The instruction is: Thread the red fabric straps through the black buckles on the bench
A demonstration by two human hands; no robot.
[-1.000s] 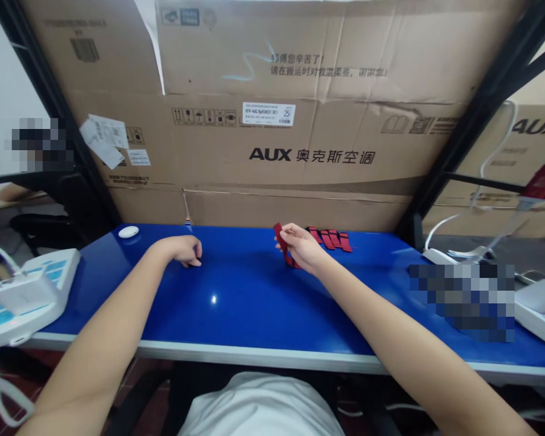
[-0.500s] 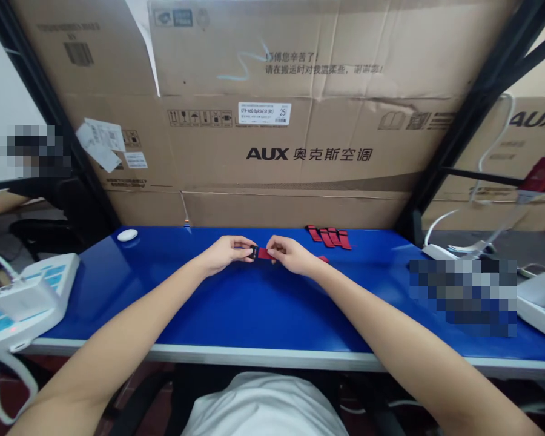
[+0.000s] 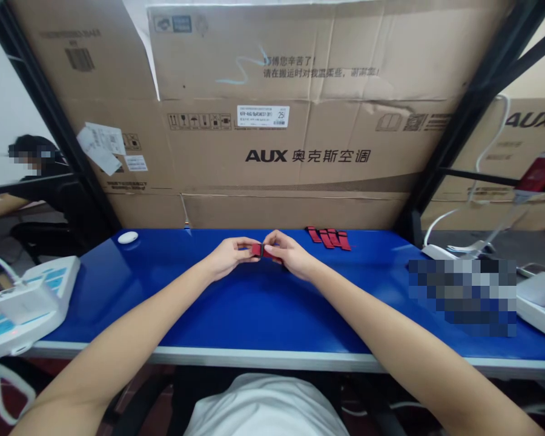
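Observation:
A small red strap with a dark band (image 3: 257, 249) is held between my two hands, just above the blue table (image 3: 254, 315). The fingers of my left hand (image 3: 231, 255) pinch its left end. At its right part, my right hand (image 3: 289, 251) is closed on the same strap, with thumb and forefinger near the dark band. Several red strips with black ends (image 3: 329, 237) lie side by side behind and to the right of my right hand.
A white oval object (image 3: 128, 237) lies at the back left. A white power strip with a plug (image 3: 36, 303) sits at the left edge. Cardboard (image 3: 218, 212) stands behind the table. A person (image 3: 40, 175) sits beyond the left frame post; a pixelated patch covers the right side.
My hands have drawn closer together. The red strap's left end now shows at my left fingertips, where the black piece was, and a dark band crosses its middle.

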